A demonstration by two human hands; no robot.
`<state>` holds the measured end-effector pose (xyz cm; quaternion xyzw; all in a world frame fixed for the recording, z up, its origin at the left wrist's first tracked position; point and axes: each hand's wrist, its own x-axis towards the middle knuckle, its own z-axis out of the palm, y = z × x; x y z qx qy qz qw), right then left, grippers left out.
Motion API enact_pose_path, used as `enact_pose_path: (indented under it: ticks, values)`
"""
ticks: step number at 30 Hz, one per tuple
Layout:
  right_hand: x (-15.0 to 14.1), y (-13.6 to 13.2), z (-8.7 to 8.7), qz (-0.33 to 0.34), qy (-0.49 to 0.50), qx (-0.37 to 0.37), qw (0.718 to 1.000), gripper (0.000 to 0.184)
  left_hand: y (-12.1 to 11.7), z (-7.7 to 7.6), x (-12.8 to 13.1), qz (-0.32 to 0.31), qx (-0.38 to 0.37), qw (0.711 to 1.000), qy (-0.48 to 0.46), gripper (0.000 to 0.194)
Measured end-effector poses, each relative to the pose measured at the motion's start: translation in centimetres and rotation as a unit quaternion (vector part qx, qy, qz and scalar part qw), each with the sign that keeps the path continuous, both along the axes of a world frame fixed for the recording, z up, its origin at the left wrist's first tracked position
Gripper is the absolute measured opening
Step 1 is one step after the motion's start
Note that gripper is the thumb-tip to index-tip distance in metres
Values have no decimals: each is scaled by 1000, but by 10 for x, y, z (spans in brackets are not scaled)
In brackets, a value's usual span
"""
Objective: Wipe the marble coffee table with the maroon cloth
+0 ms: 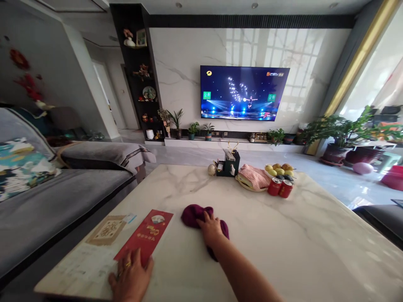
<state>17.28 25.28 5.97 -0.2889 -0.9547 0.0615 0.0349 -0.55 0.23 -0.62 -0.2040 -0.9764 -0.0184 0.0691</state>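
My right hand (211, 227) is on a crumpled dark purple cloth (192, 215) near the middle of the marble-topped table (267, 235). Its fingers curl over the cloth, which bunches out on both sides of the hand. My left hand (132, 272), with a ring on one finger, rests with its fingers apart on the near end of a red paper envelope (150, 230). The envelope lies flat and slanted, with gold print and a pale fan-shaped picture. Left of it lies a brown patterned square (108, 230), with a small blue-and-white piece (129, 218) at its corner.
At the table's far side stand a round ornament (212, 169), a dark green holder (232, 164), a basket under a pink cloth (254, 176), a fruit plate (278, 169) and two red cans (280, 188). A grey sofa (69, 197) runs along the left.
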Motion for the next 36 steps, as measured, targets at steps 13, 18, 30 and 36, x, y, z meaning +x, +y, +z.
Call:
enact_pose_path:
  ticks: [13, 18, 30, 36]
  values:
    - [379, 144, -31, -476, -13, 11, 879, 73, -1, 10, 8, 0, 40, 999, -26, 70]
    - [413, 156, -66, -541, 64, 19, 838, 74, 0, 16, 14, -3, 39, 999, -28, 67]
    - [220, 93, -22, -339, -30, 67, 938, 53, -5, 12, 15, 4, 21, 998, -58, 63]
    - [74, 45, -23, -193, -33, 61, 979, 52, -5, 11, 16, -4, 26, 998, -55, 63]
